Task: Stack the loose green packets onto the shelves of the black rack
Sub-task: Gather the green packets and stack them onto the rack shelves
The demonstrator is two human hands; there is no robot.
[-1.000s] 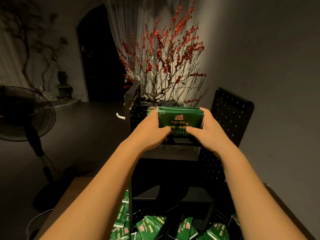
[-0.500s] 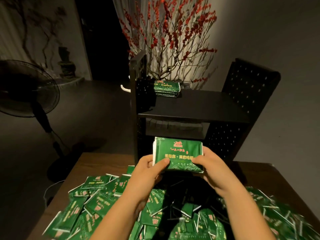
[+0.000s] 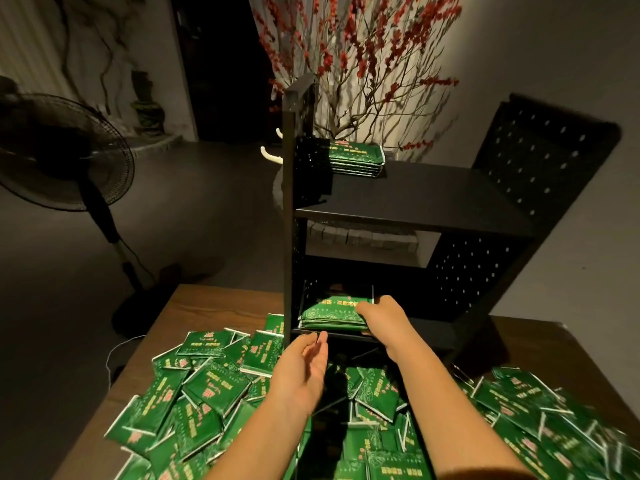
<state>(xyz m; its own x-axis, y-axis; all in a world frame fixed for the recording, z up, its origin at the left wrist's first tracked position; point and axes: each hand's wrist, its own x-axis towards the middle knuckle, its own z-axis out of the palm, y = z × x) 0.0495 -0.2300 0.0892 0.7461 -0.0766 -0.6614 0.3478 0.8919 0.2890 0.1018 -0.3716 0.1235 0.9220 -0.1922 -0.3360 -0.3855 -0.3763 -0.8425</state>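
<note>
Green packets (image 3: 214,386), loose and overlapping at all angles, cover the wooden table (image 3: 166,320) to the left of, beneath and to the right of both forearms. They are flat rectangular sachets with a glossy foil sheen, pale sealed edges and gold and red print; I judge them slippery and apt to slide off one another.

The left hand (image 3: 304,368) hovers just short of the front edge of the lowest shelf, fingers straight and together, palm turned inward, holding nothing. Just ahead of it and slightly to its right lies the small stack (image 3: 332,315) on that shelf, its long axis running left to right, parallel to the shelf edge.

The right hand (image 3: 384,315) is the nearer one: it reaches into the black rack (image 3: 408,202) and its curled fingers lie on the right end of that stack, apparently gripping it, though the thumb is hidden. The next move, as I judge it, turns on this: the stack lies directly left of the right hand and the left post stands just beyond its far end, so a push leftward would square it there.

Above both hands, a second stack (image 3: 356,159) sits at the back left of the matte top shelf. The rack's side panels are perforated metal. Most packets remain unstacked.
</note>
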